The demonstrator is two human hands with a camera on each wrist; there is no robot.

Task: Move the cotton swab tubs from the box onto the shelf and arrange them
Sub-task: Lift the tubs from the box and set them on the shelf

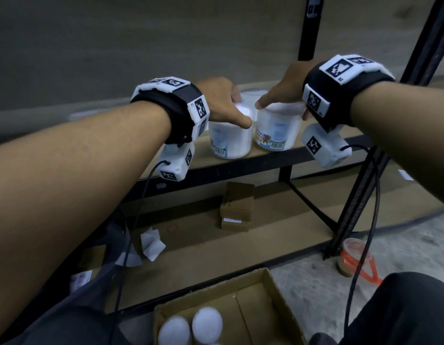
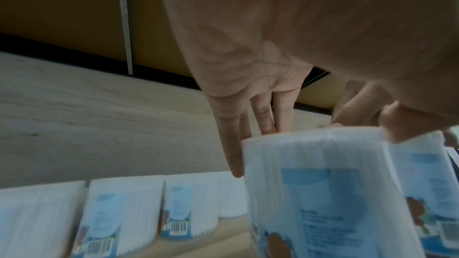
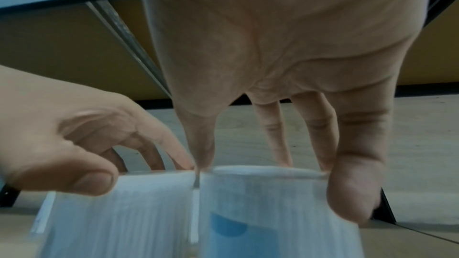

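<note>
Dim, flat light; wrist views blurred, edges distorted.

We are seeing bare shelf board lying open toward its right edge; a row of tubs is crowding the left.

The right tub's label shows "COTTON", partly cut off

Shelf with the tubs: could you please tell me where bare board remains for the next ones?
Bare board lies right of the right tub, toward the black upright. Left of the left tub it is crowded: a row of tubs stands there.
</note>
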